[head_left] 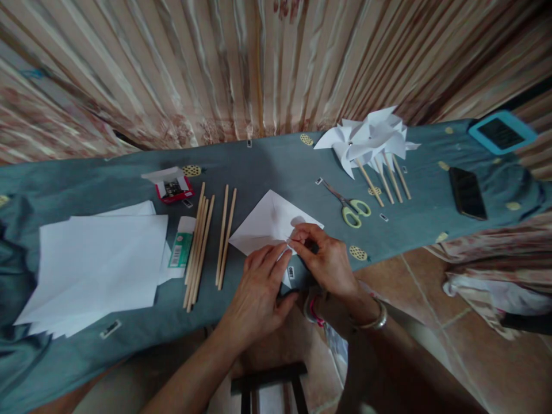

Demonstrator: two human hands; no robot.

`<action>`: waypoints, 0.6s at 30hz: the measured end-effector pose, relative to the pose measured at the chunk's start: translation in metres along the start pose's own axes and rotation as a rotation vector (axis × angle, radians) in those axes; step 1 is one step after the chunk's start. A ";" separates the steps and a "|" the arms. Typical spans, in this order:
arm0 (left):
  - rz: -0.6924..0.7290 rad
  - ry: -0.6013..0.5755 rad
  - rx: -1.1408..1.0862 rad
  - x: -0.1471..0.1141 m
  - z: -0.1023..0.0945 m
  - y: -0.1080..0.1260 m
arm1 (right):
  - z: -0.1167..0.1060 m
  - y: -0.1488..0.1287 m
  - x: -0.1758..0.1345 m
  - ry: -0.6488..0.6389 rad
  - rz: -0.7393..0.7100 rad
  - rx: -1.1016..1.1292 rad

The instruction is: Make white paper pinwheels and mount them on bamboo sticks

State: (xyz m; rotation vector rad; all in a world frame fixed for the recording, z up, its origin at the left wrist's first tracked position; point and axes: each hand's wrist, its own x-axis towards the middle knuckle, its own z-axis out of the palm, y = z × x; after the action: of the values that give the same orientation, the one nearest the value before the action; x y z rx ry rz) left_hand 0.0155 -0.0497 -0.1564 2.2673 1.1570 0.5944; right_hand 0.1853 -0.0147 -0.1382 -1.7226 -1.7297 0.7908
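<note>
A white square of paper (269,221) lies on the cloth-covered table in front of me, cut or creased near its front corner. My left hand (261,284) rests on its near edge, fingers stretched out flat and the thumb apart. With thumb and forefinger my right hand (321,253) pinches the paper close to the left fingertips. What lies exactly between those fingers is partly hidden. Left of the paper are two loose wooden sticks (226,238) and a bundle of several more sticks (199,247). Scissors with green handles (349,207) lie beyond my right hand.
A stack of white sheets (99,270), a glue stick (181,241) and an open red box (175,190) occupy the left side. Several paper pinwheels on sticks (371,141), a black phone (468,192) and a blue-framed device (502,132) lie to the right. A curtain (241,69) hangs behind.
</note>
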 end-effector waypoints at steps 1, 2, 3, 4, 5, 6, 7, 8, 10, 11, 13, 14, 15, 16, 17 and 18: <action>-0.002 0.000 -0.002 0.000 0.000 0.000 | 0.000 0.000 0.000 0.004 0.000 0.003; -0.006 0.000 -0.006 0.000 0.001 0.000 | 0.000 0.000 0.001 0.006 -0.002 0.006; -0.010 0.000 -0.010 0.000 0.001 0.001 | 0.000 0.000 0.001 0.005 -0.005 0.007; -0.014 -0.001 -0.014 0.001 0.001 0.001 | -0.001 -0.001 0.001 0.004 -0.008 0.008; -0.018 -0.004 -0.017 0.001 0.002 0.002 | -0.001 -0.001 0.001 0.003 -0.012 0.007; -0.021 -0.007 -0.018 0.001 0.002 0.002 | -0.001 -0.001 0.001 0.004 -0.015 0.006; -0.024 -0.010 -0.018 0.002 0.002 0.003 | -0.001 0.000 0.002 0.005 -0.018 0.005; -0.028 -0.015 -0.017 0.002 0.002 0.003 | 0.000 0.000 0.002 0.006 -0.023 0.004; -0.035 -0.021 -0.017 0.003 0.002 0.003 | 0.000 0.000 0.002 0.009 -0.036 0.007; -0.038 -0.022 -0.016 0.003 0.002 0.003 | 0.000 0.001 0.002 0.009 -0.044 0.008; -0.041 -0.026 -0.014 0.004 0.001 0.003 | 0.000 0.001 0.002 0.006 -0.057 0.007; -0.042 -0.028 -0.011 0.004 0.001 0.004 | 0.000 0.001 0.002 0.005 -0.061 0.004; -0.043 -0.028 -0.008 0.005 0.001 0.004 | 0.000 0.001 0.002 0.003 -0.063 0.002; -0.046 -0.028 -0.005 0.005 0.001 0.004 | 0.000 0.001 0.002 0.000 -0.063 -0.002; -0.049 -0.028 -0.003 0.005 0.001 0.004 | 0.000 0.001 0.002 -0.002 -0.061 -0.007; -0.054 -0.029 -0.002 0.006 0.001 0.005 | 0.000 0.001 0.002 -0.004 -0.060 -0.011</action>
State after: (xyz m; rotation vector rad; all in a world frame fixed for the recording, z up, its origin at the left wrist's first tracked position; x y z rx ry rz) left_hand 0.0217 -0.0474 -0.1530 2.2279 1.1987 0.5405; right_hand 0.1864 -0.0132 -0.1387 -1.6687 -1.7831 0.7600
